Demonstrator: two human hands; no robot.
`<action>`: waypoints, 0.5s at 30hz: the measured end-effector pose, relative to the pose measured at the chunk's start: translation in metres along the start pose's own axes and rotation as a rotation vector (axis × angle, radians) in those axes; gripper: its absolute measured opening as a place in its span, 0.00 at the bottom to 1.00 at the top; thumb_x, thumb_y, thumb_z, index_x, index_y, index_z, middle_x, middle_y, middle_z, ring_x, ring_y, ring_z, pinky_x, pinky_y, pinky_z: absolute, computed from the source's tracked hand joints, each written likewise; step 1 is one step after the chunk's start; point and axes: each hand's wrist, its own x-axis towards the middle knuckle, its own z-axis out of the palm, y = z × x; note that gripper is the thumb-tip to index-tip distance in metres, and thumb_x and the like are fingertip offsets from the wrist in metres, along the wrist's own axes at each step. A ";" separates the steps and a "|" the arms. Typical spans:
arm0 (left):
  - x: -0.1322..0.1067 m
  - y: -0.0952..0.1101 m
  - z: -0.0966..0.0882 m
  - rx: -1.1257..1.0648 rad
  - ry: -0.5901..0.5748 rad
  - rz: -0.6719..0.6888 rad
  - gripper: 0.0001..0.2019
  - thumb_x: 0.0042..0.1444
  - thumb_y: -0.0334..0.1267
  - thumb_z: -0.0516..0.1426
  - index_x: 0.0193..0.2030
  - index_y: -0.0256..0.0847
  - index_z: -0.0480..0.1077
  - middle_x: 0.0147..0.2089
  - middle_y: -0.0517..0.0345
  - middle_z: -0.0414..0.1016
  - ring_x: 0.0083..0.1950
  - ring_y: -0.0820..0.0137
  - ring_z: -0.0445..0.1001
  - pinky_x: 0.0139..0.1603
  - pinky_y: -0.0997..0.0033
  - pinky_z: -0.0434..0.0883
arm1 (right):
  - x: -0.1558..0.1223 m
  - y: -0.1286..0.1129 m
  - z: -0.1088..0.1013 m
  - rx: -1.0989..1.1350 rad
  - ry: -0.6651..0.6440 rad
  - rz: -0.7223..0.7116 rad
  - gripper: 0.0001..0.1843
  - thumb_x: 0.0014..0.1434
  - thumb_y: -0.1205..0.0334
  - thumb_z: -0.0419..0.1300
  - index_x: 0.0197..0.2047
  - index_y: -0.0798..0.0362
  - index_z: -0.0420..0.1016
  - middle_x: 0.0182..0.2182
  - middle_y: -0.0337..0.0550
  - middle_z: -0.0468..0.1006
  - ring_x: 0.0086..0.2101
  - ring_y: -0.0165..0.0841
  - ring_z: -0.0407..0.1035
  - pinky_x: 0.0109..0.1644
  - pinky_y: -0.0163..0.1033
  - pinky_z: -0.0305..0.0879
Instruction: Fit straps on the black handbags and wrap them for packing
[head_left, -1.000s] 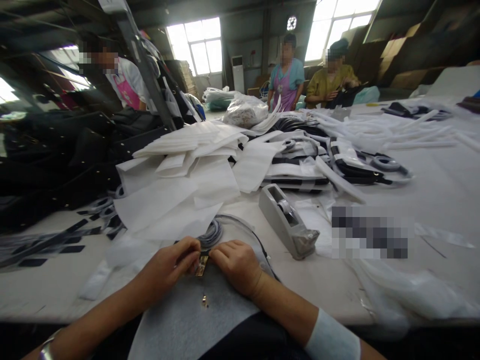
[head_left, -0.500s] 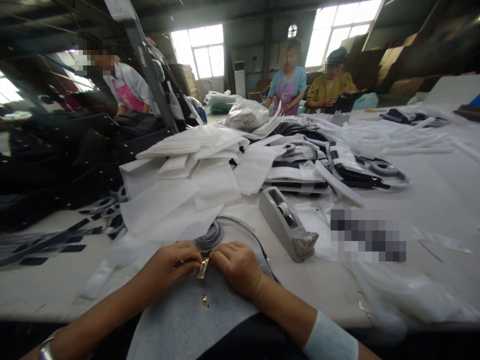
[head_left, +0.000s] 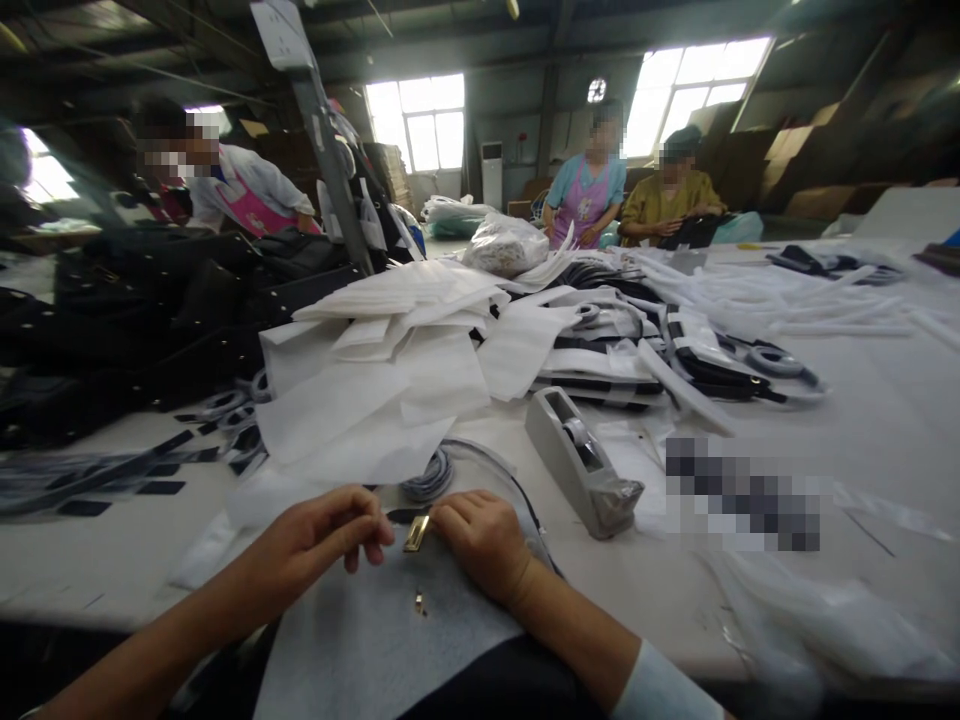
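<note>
My right hand is curled, its fingertips pinching a small gold metal buckle at the end of a dark strap. The buckle lies over a grey felt sheet in front of me. Just left of the buckle is my left hand, its fingers bent and slightly apart, holding nothing that I can see. A second tiny gold piece rests on the felt below the buckle. A coil of grey strap sits just beyond my hands.
A grey tape dispenser stands right of my hands. White sheets are piled behind, with wrapped black straps farther right. Black bags fill the left. Three other people work at the table's far side.
My left hand has let go of the buckle and drawn a little to the left. The right hand keeps its pinch. The camera has tilted up slightly.
</note>
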 end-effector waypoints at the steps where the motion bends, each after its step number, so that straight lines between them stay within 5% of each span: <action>1: -0.006 0.000 -0.003 -0.029 0.040 -0.019 0.14 0.68 0.49 0.53 0.40 0.45 0.75 0.36 0.59 0.78 0.37 0.66 0.76 0.36 0.73 0.74 | 0.000 0.000 0.000 0.001 0.000 0.002 0.14 0.71 0.59 0.56 0.33 0.52 0.73 0.30 0.38 0.81 0.32 0.31 0.76 0.39 0.38 0.64; 8: -0.090 -0.042 -0.025 0.096 0.517 -0.201 0.17 0.57 0.59 0.60 0.35 0.48 0.78 0.35 0.63 0.79 0.29 0.70 0.74 0.31 0.77 0.75 | 0.001 -0.003 -0.004 0.033 0.004 0.013 0.11 0.70 0.59 0.57 0.37 0.53 0.76 0.32 0.41 0.82 0.34 0.33 0.77 0.41 0.37 0.67; 15: -0.184 -0.129 -0.031 0.442 0.916 -0.386 0.20 0.56 0.58 0.58 0.42 0.47 0.81 0.48 0.54 0.83 0.52 0.53 0.79 0.57 0.59 0.73 | 0.007 -0.006 -0.012 0.070 0.029 -0.039 0.14 0.72 0.60 0.54 0.40 0.54 0.78 0.35 0.44 0.84 0.34 0.36 0.79 0.43 0.39 0.68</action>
